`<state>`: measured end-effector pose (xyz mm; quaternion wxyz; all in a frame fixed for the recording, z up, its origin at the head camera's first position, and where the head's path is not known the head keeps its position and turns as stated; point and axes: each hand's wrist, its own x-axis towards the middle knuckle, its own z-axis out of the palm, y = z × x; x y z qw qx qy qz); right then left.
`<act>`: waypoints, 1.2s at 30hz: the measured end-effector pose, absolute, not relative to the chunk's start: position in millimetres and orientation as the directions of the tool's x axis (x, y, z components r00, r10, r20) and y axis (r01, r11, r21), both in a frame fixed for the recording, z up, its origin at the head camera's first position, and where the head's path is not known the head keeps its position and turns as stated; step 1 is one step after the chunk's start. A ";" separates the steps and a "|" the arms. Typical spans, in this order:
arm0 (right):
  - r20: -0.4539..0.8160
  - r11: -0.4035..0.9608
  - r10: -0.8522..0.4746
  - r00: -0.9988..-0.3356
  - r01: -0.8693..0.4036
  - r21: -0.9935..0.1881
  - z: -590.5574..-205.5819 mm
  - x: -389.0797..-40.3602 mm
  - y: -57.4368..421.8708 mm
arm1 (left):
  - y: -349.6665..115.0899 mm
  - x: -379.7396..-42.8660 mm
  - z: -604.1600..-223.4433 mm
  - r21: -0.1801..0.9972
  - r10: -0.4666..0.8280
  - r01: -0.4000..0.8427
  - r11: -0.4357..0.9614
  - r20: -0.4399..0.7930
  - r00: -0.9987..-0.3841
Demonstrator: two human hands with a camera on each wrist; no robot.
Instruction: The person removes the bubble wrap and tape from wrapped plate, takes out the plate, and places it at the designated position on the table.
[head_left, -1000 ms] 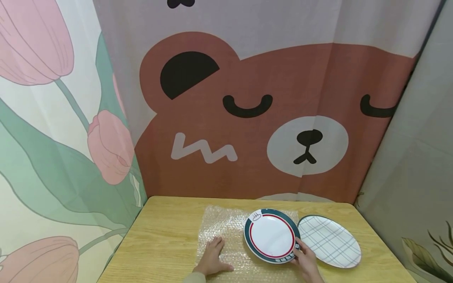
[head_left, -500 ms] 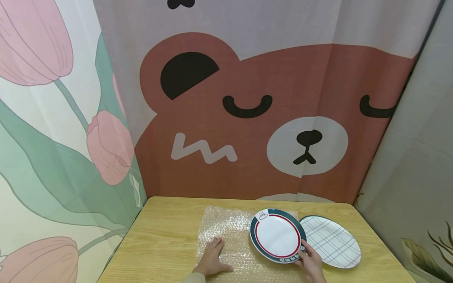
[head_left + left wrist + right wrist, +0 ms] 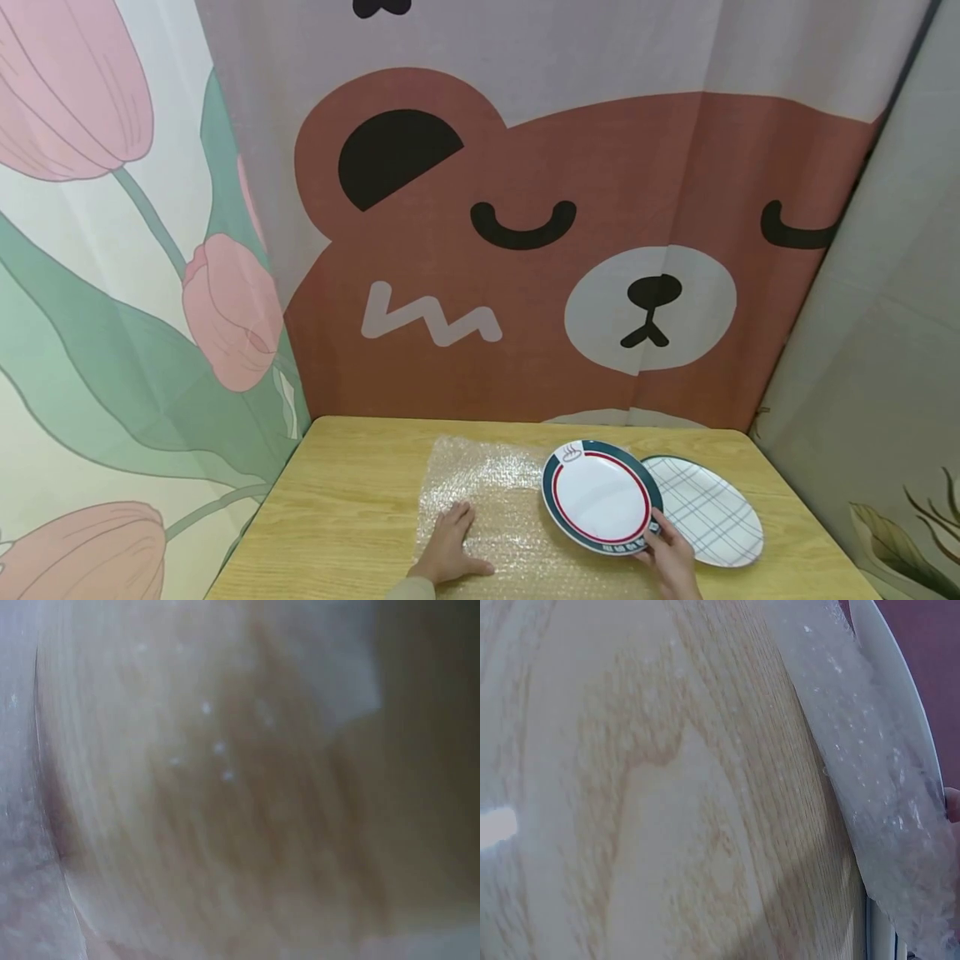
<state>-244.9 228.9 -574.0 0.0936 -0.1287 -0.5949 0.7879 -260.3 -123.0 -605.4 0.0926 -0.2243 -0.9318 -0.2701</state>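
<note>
A round white plate [image 3: 600, 496] with a dark green rim and a red ring is held by its lower right edge in my right hand [image 3: 670, 552]. The plate is tilted and covers part of the bubble wrap [image 3: 495, 492] spread on the table. My left hand [image 3: 450, 546] rests on the left part of the wrap, thumb apart from its fingers. In the right wrist view the plate's white side [image 3: 904, 690] stands above the bubble wrap [image 3: 877, 765], and a fingertip [image 3: 952, 804] shows at the edge. The left wrist view is a blur.
A white plate [image 3: 712, 517] with a crossed-line pattern lies at the right of the wooden table [image 3: 345, 508], partly behind the held plate. A curtain with a bear's head [image 3: 525, 333] hangs at the back. A tulip-patterned curtain [image 3: 135, 350] hangs on the left.
My right hand has moved right with the green-rimmed plate, which now overlaps more of the checked plate and uncovers more bubble wrap. My left hand has stayed in place.
</note>
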 end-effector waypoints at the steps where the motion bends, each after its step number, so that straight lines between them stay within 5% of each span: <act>1: -0.097 -0.270 0.304 -0.948 0.012 -0.963 -573.8 -245.1 229.4 | -123.1 -260.1 -605.1 0.461 0.369 0.469 0.753 0.293 -0.882; 36: -0.118 -0.481 0.363 -0.924 -0.077 -0.873 -574.8 -237.9 253.8 | -122.3 -256.4 -599.1 0.472 0.373 0.461 0.752 0.272 -0.887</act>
